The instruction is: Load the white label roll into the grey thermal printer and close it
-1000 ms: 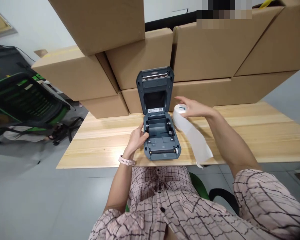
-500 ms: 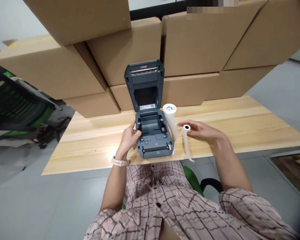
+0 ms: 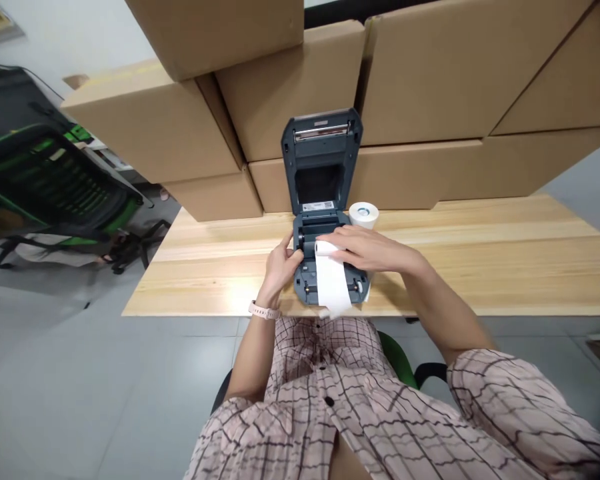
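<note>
A dark grey label printer stands on the wooden table with its lid raised, showing the roll bay inside. My left hand grips the printer's left side, its thumb over the edge by the roll holder. In my right hand is a small white paper roll, held sideways over the bay. Its loose strip hangs down across the front roller and past the printer's front edge. My right fingers hide part of the roll and the right holder. Behind that hand, a larger label roll stands upright beside the printer.
Cardboard boxes are stacked along the back of the wooden table, close behind the printer lid. At the left, beyond the table, are a green and black office chair and part of another person.
My right hand has brought the small paper roll left, from beside the printer to over its open bay. My left hand keeps its grip. The view has shifted left.
</note>
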### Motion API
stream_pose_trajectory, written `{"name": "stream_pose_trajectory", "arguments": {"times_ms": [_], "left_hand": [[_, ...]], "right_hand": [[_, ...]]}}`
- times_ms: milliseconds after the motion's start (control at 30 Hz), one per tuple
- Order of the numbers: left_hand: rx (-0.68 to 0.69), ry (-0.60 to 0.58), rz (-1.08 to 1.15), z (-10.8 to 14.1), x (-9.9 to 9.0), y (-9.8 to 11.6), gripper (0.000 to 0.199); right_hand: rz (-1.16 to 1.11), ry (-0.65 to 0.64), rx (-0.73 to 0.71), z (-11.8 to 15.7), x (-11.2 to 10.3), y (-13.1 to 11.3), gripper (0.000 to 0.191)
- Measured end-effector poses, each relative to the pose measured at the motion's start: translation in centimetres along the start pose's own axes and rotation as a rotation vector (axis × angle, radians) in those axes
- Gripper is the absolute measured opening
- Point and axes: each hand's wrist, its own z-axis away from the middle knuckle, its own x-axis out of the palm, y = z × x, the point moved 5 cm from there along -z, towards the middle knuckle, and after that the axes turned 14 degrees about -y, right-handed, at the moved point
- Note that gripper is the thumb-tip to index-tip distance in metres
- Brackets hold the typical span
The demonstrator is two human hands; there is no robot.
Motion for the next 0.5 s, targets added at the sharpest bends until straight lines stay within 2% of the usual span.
{"name": "stream_pose_trajectory", "arguments": {"times_ms": [67,167,300,367,500], "left_hand": [[-0.013,0.082,0.013,0.2,0.0,-0.4,0.077],[0.055,0.155,0.078,0.1,0.0,-0.5,0.087],[0.155,0.041,0.127,-0.6,0.6,-0.2,0.084],[0.153,-0.016,0.112,-0.8,0.7,-0.2,0.081],[0.108,-0.041,0.046,-0.9,0.6,-0.3,0.081]], "right_hand": [[0.179,-0.037,0.056,-1.8,1.0,-0.4,0.048],[0.261,-0.03,0.063,-2.2,2.3,-0.6,0.048],[0.217,0.019,0.063,-1.5,2.9,-0.6,0.052],[0.188,0.036,0.059,-1.4,3.0,-0.6,0.051],[0.098,0.102,0.018,-1.3,3.1,-0.6,0.046]]}}
